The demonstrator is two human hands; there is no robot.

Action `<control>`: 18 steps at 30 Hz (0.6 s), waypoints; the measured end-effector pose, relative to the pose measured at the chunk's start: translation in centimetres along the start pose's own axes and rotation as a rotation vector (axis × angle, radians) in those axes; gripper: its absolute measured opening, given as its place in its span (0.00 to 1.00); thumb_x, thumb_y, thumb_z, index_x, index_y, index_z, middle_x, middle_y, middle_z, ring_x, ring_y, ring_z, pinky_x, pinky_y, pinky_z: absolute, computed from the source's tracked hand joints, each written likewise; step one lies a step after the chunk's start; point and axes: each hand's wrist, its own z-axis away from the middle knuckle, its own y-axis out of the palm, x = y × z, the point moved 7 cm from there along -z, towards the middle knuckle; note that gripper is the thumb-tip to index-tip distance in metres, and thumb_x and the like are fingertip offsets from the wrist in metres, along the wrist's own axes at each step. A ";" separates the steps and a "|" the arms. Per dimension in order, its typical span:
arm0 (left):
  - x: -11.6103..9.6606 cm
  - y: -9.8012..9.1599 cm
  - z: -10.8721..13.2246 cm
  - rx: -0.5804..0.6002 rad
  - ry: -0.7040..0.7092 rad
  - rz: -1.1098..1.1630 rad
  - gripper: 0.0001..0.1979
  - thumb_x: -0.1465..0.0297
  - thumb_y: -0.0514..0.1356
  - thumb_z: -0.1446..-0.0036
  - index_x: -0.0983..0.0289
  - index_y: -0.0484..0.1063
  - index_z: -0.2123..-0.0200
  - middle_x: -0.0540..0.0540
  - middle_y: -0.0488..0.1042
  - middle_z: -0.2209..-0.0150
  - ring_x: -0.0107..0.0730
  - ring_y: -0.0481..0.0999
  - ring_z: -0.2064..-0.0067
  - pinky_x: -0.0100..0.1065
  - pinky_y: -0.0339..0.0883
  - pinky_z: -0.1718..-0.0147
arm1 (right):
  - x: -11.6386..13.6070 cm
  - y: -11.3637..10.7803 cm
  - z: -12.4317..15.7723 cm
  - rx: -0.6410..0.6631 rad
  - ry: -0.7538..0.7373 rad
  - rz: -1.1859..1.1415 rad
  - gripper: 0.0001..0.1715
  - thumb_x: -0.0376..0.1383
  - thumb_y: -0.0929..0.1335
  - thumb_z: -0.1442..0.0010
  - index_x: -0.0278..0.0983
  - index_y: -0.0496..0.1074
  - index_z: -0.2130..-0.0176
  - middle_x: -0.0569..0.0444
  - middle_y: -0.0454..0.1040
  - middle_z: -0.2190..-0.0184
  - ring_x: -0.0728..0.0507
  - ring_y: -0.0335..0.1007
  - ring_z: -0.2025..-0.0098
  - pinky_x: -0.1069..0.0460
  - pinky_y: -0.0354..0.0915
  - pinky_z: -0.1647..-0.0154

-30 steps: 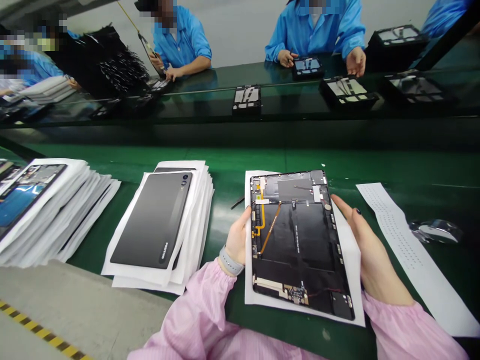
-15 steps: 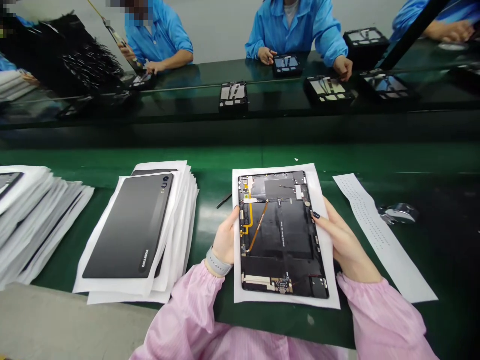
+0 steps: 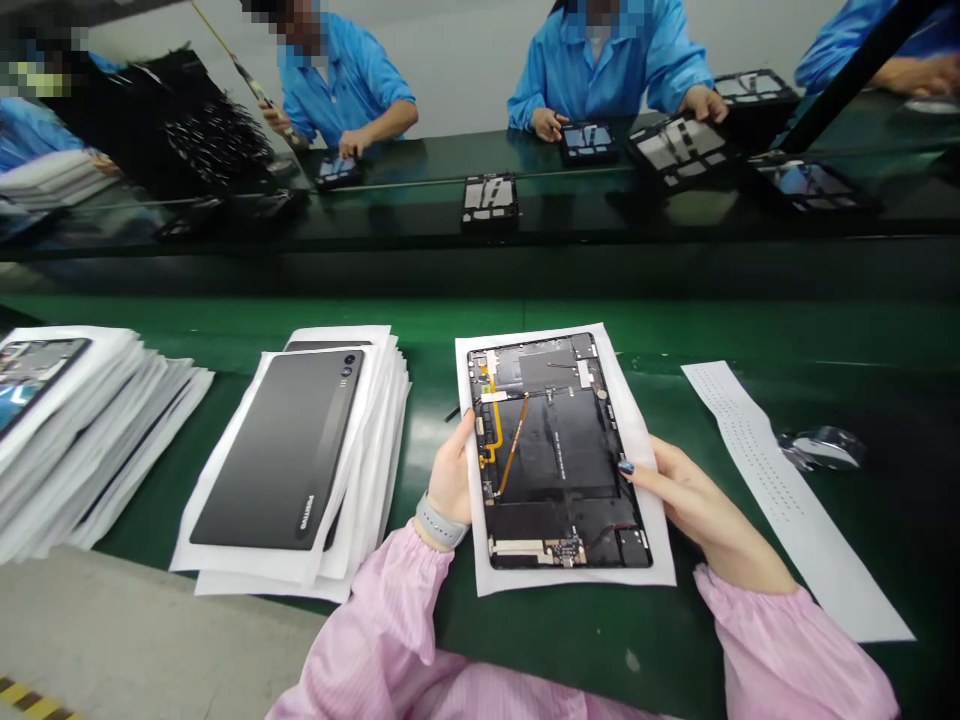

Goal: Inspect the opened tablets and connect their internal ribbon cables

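In front of me lies an opened tablet (image 3: 592, 470), its insides facing up, with a large black battery, orange ribbon cables and a small circuit board along the near edge. A white protective sheet (image 3: 491, 582) sits beneath it and sticks out all round. My left hand (image 3: 452, 478) grips the left edge, thumb on top, fingers hidden underneath. On the right side, my right hand (image 3: 690, 495) has its dark-nailed thumb pressed on the tablet's border, the other fingers behind the sheet. Part of a thin black tool (image 3: 452, 413) shows beside my left thumb.
To the left stands a stack of closed grey tablets (image 3: 277, 450) between white sheets; farther left is another stack (image 3: 67, 450). A perforated white strip (image 3: 795, 500) and crumpled clear plastic (image 3: 825, 447) lie right. Across the bench, co-workers in blue handle black trays (image 3: 489, 200).
The tablet and sheet have shifted slightly and turned a little in my hands. My right hand has slid lower along the edge. A co-worker across has lifted and tilted a black tray.
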 end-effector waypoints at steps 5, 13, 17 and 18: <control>-1.0 0.2 -0.2 0.056 0.047 0.090 0.29 0.52 0.47 0.32 0.67 0.78 0.51 0.62 0.82 0.62 0.48 0.83 0.55 0.45 0.75 0.52 | -0.3 0.8 0.1 0.173 0.112 0.147 0.27 0.51 0.76 0.39 0.39 0.79 0.46 0.47 0.79 0.51 0.31 0.77 0.52 0.42 0.76 0.51; -1.7 0.5 -0.7 0.144 0.094 0.015 0.30 0.48 0.54 0.37 0.67 0.79 0.53 0.63 0.82 0.61 0.51 0.82 0.54 0.46 0.75 0.52 | -1.2 -0.2 0.0 0.178 0.122 0.218 0.29 0.54 0.73 0.37 0.44 0.77 0.42 0.48 0.75 0.43 0.29 0.70 0.41 0.41 0.70 0.40; -2.7 -0.9 -1.3 -0.051 0.293 -0.163 0.27 0.48 0.61 0.43 0.67 0.80 0.58 0.63 0.82 0.58 0.49 0.81 0.52 0.43 0.72 0.49 | -1.8 -0.2 -0.6 0.172 0.124 0.175 0.33 0.53 0.73 0.38 0.42 0.73 0.39 0.46 0.74 0.42 0.29 0.71 0.42 0.39 0.68 0.39; -3.2 -1.4 -1.4 -0.121 0.385 -0.208 0.25 0.49 0.63 0.44 0.66 0.80 0.58 0.61 0.81 0.57 0.48 0.80 0.50 0.42 0.71 0.48 | -1.6 -0.1 -0.7 0.158 0.110 0.195 0.34 0.54 0.73 0.38 0.41 0.74 0.40 0.46 0.75 0.44 0.29 0.73 0.44 0.40 0.69 0.40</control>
